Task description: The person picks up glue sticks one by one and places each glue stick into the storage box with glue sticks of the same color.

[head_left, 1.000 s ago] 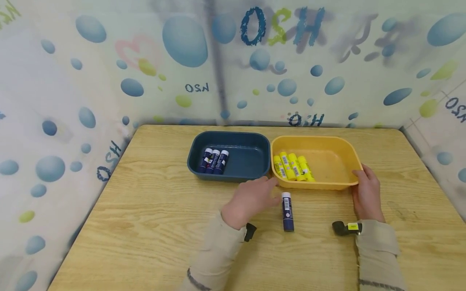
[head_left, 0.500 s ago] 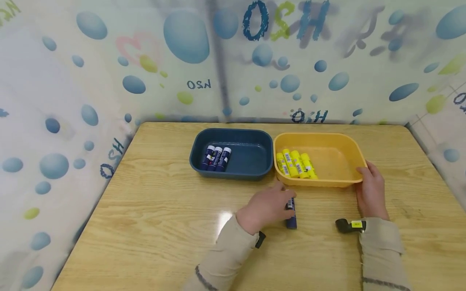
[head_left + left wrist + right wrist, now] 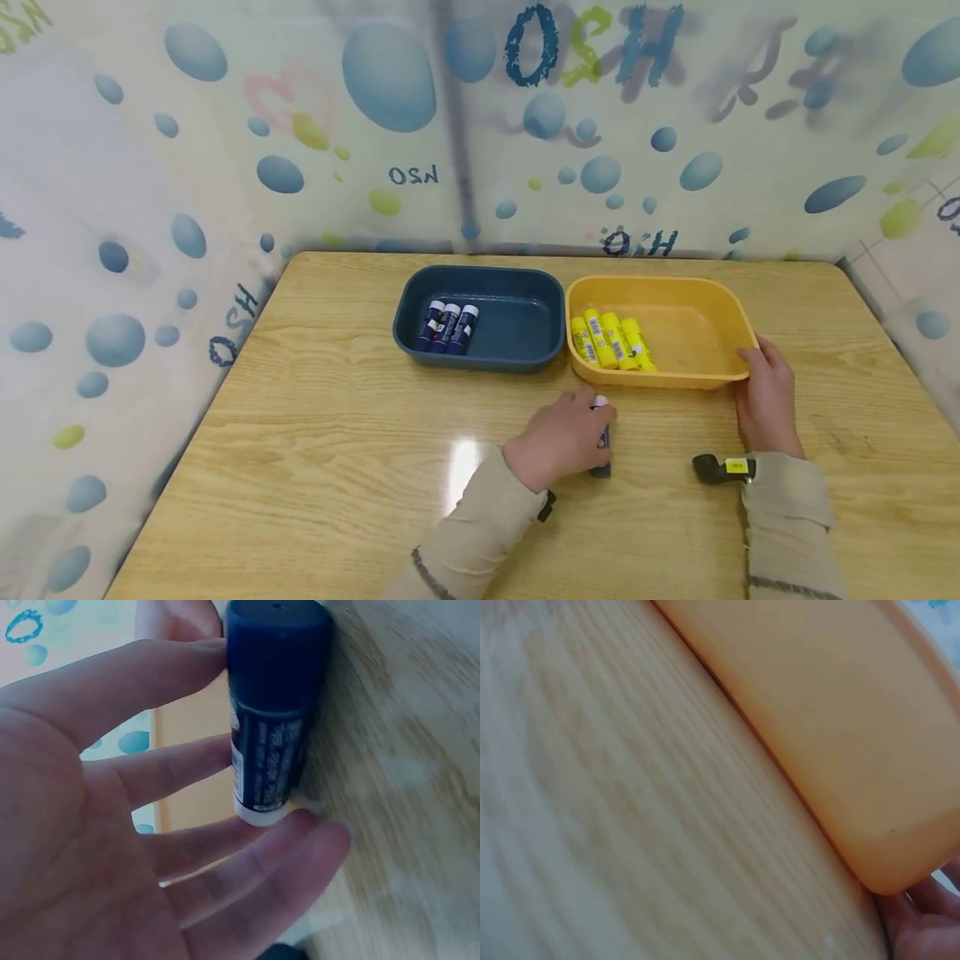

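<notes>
In the head view, a dark blue glue stick (image 3: 602,470) with a white end lies on the table in front of the yellow tray (image 3: 693,382). My left hand (image 3: 558,437) pinches it from the left; the left wrist view shows the thumb at the thick blue base (image 3: 277,664) and fingers reaching behind the barrel. My right hand (image 3: 768,400) grips the yellow tray's front right corner, the thumb over its rim. In the right wrist view, the fingers (image 3: 922,926) lie against the tray's outer wall, partly out of frame.
A dark blue tray (image 3: 517,333) touches the yellow tray's left side and holds 3 dark blue glue sticks (image 3: 447,328). Several yellow tubes (image 3: 611,342) lie in the yellow tray's left part. Patterned sheeting (image 3: 480,142) stands behind the wooden table (image 3: 300,433).
My left hand has moved right and slightly down from beside the trays onto the loose glue stick and taken hold of it. The right hand stays on the yellow tray's corner.
</notes>
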The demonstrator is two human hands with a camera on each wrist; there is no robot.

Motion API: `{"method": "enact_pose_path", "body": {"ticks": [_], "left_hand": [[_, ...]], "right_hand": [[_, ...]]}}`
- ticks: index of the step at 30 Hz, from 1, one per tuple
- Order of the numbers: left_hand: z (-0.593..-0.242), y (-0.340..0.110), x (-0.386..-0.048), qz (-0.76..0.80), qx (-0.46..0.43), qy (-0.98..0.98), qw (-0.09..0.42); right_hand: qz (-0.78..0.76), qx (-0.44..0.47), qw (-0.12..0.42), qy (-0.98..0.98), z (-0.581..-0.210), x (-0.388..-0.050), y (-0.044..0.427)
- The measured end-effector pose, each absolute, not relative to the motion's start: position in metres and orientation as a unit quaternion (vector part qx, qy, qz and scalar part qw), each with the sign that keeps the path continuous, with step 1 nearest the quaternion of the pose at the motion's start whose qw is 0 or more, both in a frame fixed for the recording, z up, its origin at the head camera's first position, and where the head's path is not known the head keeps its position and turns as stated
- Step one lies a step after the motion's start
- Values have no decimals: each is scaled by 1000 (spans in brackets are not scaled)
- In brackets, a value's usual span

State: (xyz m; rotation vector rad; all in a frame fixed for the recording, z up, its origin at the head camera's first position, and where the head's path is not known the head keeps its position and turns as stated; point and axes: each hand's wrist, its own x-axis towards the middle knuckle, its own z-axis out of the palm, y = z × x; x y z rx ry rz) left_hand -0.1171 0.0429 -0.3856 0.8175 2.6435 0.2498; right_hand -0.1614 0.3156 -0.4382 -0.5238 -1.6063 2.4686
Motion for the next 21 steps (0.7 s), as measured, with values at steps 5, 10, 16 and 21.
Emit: {"method": "enact_pose_path", "body": {"ticks": [5,10,16,21], "left_hand": [[-384,43,-113,82,305,928,197],[-384,40,-110,73,308,928,194],[-382,38,-111,69,307,928,197],[-381,39,-111,66,282,938,189]], "right_hand": [[824,-179,75,-532,-438,-162,315],[830,-182,70,-522,-439,-161,314],[836,-170,75,-517,-440,-160,315],[839,-166,85,-511,-439,-162,315]]}}
